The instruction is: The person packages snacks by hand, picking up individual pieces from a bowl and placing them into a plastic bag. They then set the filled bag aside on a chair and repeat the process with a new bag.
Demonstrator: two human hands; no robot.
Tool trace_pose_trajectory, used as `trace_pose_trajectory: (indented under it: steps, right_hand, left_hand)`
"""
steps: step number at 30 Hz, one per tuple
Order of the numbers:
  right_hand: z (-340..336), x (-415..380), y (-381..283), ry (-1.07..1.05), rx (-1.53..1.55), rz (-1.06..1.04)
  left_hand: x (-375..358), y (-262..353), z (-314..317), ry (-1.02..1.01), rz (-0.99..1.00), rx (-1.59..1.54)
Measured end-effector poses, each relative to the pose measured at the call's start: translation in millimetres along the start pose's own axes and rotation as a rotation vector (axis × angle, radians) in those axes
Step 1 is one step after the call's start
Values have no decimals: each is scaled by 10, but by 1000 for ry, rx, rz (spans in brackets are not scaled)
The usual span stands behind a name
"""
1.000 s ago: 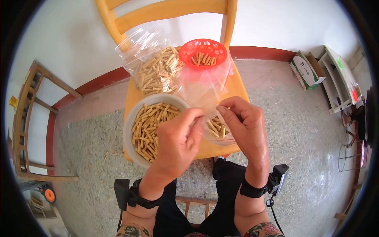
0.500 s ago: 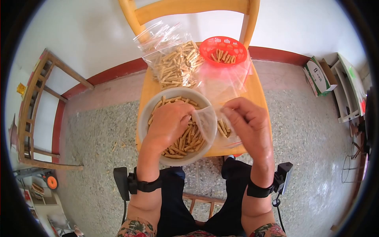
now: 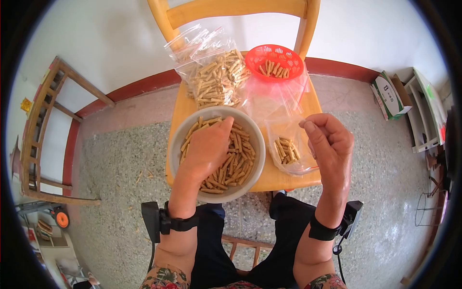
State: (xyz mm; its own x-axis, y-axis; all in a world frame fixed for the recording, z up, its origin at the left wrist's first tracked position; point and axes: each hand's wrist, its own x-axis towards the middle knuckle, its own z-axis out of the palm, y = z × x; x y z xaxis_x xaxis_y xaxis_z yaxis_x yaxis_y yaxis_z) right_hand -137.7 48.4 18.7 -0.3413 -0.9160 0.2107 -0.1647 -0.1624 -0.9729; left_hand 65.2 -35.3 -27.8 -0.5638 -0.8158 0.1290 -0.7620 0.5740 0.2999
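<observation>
A grey bowl [image 3: 260,166] holds many short, tan stick-shaped snacks [image 3: 232,166]. My left hand [image 3: 208,148] is down in the bowl on the sticks, its fingers curled under; whatever they hold is hidden. To the right of the bowl, a clear plastic bag [image 3: 278,127] lies on the chair seat with a small heap of sticks [image 3: 287,150] inside. My right hand [image 3: 329,139] pinches the upper right edge of this bag between thumb and fingers.
Filled clear zip bags [image 3: 216,79] lie at the back left of the wooden chair seat [image 3: 308,103]. Beside them, a red basket [image 3: 274,50] with a few sticks rests on flat plastic bags [image 3: 260,103]. The chair's backrest [image 3: 236,13] rises behind.
My left hand has let go of the bag's edge and dipped into the bowl. My right hand has moved right, drawing the bag away from the bowl.
</observation>
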Motion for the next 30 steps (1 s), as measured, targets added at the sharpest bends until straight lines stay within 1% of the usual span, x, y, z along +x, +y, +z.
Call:
trace_pose_trajectory:
  steps: [1,3,5,8,10,11,13,15,17,19,23,25,26,28,29,30]
  right_hand:
    - [10,2,4,-1,2,0]
    - [28,4,14,3,27,-32]
    - [31,-2,10,-11,39,-20]
    - [47,-8,2,-29,39,0]
    - [70,-11,-1,-33,28,8]
    - [90,-12,4,-46,43,19]
    - [96,-7,19,-57,58,30]
    - [95,-4,44,-110,41,42]
    - [125,-2,81,-114,49,15]
    - [136,-6,92,-117,57,-10]
    - [134,-11,90,-129,38,-18]
    - [128,-9,76,-125,42,-19]
    - [120,-7,62,-123,20,-7]
    - [107,0,50,-117,-1,-2]
    - [103,-1,49,-113,-17,-2]
    - [102,1,46,-109,-31,-4]
  left_hand:
    - [3,1,-20,-46,-19,66]
    - [-4,-29,-12,-34,-2,73]
    - [-7,-32,-17,-21,16,78]
    - [-8,-25,-47,-66,39,76]
    - [-13,-43,-53,-181,9,82]
    - [-14,-19,-61,-180,9,82]
    - [-2,74,-75,46,39,-12]
    - [34,94,14,41,73,-40]
    - [36,104,31,37,102,-68]
    - [14,128,3,-51,117,7]
    - [8,32,79,-76,145,44]
    - [9,-8,118,-9,179,-42]
    - [10,-14,92,-8,180,-42]
    - [17,-25,-16,66,145,-191]
    - [12,-31,-73,72,149,-187]
    - [2,-36,-135,32,25,-514]
